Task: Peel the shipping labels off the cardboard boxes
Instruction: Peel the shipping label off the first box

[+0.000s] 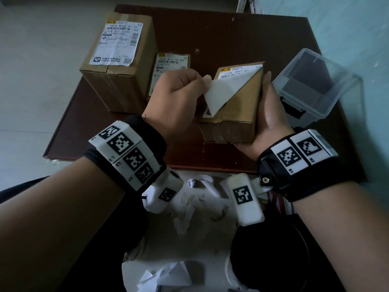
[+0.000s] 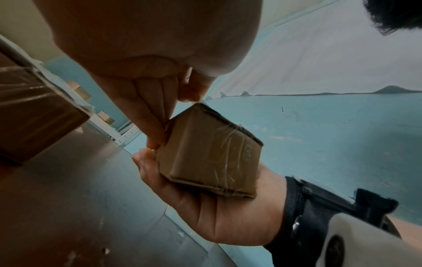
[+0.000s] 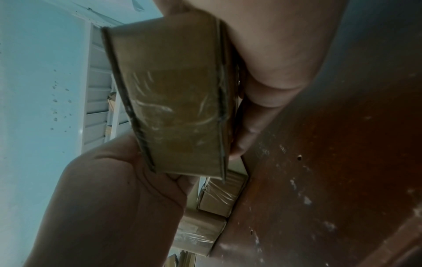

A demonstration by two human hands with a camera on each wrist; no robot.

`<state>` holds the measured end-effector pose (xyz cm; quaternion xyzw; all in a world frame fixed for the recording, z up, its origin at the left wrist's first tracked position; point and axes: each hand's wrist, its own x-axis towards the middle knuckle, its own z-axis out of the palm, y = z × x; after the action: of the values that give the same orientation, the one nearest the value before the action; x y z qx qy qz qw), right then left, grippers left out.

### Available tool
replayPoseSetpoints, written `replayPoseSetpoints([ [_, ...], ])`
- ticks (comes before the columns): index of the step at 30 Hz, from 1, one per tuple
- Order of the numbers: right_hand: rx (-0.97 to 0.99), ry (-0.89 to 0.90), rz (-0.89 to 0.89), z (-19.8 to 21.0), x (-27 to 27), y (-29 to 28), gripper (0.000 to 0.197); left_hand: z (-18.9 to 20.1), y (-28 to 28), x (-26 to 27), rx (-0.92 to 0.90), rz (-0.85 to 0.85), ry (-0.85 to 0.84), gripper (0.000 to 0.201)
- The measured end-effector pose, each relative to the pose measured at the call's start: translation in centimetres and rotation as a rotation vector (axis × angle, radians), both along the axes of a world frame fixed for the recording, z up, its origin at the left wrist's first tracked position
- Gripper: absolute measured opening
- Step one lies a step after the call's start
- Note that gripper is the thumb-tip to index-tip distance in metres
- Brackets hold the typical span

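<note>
Head view, we count three cardboard boxes over the desk (image 1: 242,34), our right hand (image 1: 271,116) gripping the small box (image 1: 235,114) reading "232D J067-23", our left hand (image 1: 179,95) pinching its half-peeled label (image 1: 221,91), another label (image 1: 117,43) reads "M688"

Two boxes (image 1: 117,60) left on table (image 1: 242,34), plastic container (image 1: 315,85) right.

2 boxes (image 1: 117,60) left, clear tub (image 1: 311,85) right — bare table (image 1: 221,32) behind

A clear plastic container (image 1: 311,85) sits at the right edge of the dark brown worktop (image 1: 221,32); crumpled paper scraps (image 1: 195,199) litter the floor below.
</note>
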<state>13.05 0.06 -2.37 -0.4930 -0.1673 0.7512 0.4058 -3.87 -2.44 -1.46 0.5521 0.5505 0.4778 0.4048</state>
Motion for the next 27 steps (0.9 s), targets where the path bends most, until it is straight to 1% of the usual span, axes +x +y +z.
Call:
replayPoseSetpoints([
  [9, 0.004, -0.003, 0.013, -0.11, 0.13, 0.10, 0.083, 0.16, -0.03, 0.02, 0.001, 0.003, -0.003, 0.038],
  [15, 0.007, 0.008, 0.023, -0.15, 0.14, 0.14, 0.084, 0.11, 0.06, 0.00, 0.006, 0.002, -0.017, 0.046],
  [27, 0.008, 0.031, 0.031, -0.46, 0.20, 0.30, 0.084, 0.02, 0.19, -0.07, 0.020, 0.003, -0.022, 0.049],
])
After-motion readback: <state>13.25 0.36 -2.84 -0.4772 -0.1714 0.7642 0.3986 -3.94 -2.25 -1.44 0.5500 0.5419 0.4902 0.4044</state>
